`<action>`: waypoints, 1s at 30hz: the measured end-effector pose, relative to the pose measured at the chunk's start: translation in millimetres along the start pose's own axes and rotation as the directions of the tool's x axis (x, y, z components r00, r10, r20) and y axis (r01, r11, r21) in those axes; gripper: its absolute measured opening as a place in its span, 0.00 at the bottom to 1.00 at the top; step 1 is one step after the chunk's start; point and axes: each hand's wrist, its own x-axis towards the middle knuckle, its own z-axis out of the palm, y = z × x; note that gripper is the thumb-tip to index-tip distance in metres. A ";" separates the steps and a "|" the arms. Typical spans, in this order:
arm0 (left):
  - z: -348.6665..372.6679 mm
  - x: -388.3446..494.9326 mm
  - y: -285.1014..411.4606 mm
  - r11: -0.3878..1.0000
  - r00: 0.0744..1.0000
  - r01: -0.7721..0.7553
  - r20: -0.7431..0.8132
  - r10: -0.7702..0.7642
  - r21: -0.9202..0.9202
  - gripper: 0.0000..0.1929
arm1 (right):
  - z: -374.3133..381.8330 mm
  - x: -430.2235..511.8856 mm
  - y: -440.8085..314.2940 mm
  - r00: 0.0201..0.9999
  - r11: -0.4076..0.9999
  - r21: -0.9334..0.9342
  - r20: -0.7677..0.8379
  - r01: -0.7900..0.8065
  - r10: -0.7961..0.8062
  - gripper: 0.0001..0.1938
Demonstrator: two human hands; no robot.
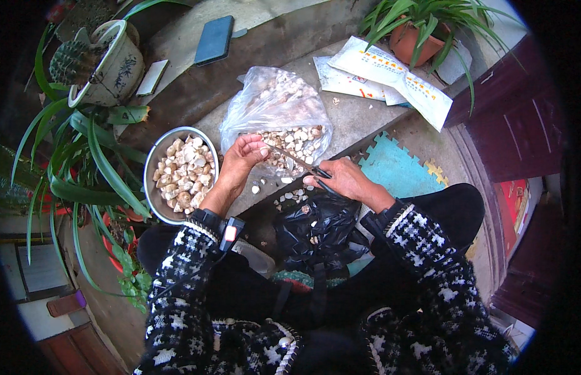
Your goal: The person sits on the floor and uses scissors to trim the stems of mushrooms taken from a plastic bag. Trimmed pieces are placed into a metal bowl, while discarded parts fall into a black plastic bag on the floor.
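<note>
My right hand grips black-handled scissors, their blades pointing left to my left fingertips. Between the thumb and fingers of my left hand is a small pale piece, mostly hidden, apparently a mushroom. Just beyond both hands lies a clear plastic bag of small brown-and-white mushrooms, its mouth towards me. Left of my left hand stands a round metal bowl heaped with mushrooms. Below the scissors, pale cut bits lie by a black plastic bag.
A smartphone lies on the upper concrete step. A potted cactus and long-leaved plants crowd the left. Printed white sacks lie near a terracotta pot. A turquoise foam mat is at right.
</note>
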 end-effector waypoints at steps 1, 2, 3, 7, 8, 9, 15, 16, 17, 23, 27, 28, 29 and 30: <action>-1.4 0.5 -1.3 1.000 1.000 0.004 0.000 -0.004 0.004 0.19 | 0.7 -0.1 -0.3 1.000 1.000 0.008 -0.001 0.002 -0.002 0.32; -3.0 0.7 -2.3 1.000 1.000 0.009 -0.001 -0.009 0.008 0.20 | 1.2 -0.2 -0.6 1.000 1.000 0.017 -0.002 0.005 -0.005 0.32; -4.9 0.6 -3.1 1.000 1.000 0.014 -0.002 -0.014 0.012 0.20 | 1.8 -0.1 -0.6 1.000 1.000 0.014 -0.006 0.011 -0.011 0.32; -13.6 -2.8 -0.1 0.978 0.995 -0.024 -0.088 0.043 0.205 0.16 | 3.9 0.0 2.5 1.000 1.000 -0.002 -0.011 0.006 -0.006 0.33; -19.1 -4.7 5.7 0.949 0.988 -0.049 -0.122 0.091 0.313 0.15 | 4.0 0.3 4.2 1.000 1.000 -0.004 -0.015 0.008 -0.008 0.33; -25.2 -7.5 12.5 0.905 0.979 -0.076 -0.142 0.148 0.419 0.14 | 4.8 0.6 6.0 0.999 0.997 -0.053 -0.010 -0.047 0.047 0.33; -79.5 -37.6 70.8 -0.012 0.727 0.074 -0.045 0.685 0.997 0.09 | 4.6 5.5 11.2 0.985 0.968 -0.186 -0.047 -0.170 0.165 0.30; -79.4 -37.1 70.9 -0.032 0.707 0.040 -0.006 0.707 0.999 0.09 | 4.2 5.5 10.4 0.984 0.969 -0.176 -0.064 -0.174 0.165 0.30; -77.6 -35.4 69.6 -0.051 0.685 0.007 0.032 0.728 0.999 0.09 | 3.7 5.5 8.9 0.981 0.967 -0.170 -0.074 -0.190 0.180 0.29; -36.2 -0.6 30.7 0.359 0.907 -0.263 0.103 0.408 0.896 0.11 | 1.1 12.6 5.4 0.968 0.946 -0.204 -0.073 -0.251 0.241 0.28; -19.1 32.1 10.4 0.310 0.915 -0.314 0.198 0.352 0.897 0.12 | 2.9 27.2 11.9 0.942 0.930 -0.161 -0.120 -0.329 0.313 0.28; -18.2 42.3 9.4 0.273 0.924 -0.270 0.169 0.345 0.923 0.13 | 3.6 32.2 13.6 0.940 0.935 -0.135 -0.150 -0.327 0.307 0.28; -18.3 49.8 8.3 0.229 0.940 -0.203 0.123 0.318 0.952 0.13 | 4.3 36.4 15.6 0.934 0.935 -0.116 -0.174 -0.334 0.312 0.28; -16.9 54.8 5.2 0.263 0.919 -0.232 0.123 0.374 0.936 0.13 | 5.3 40.4 16.7 0.924 0.941 -0.043 -0.207 -0.336 0.321 0.28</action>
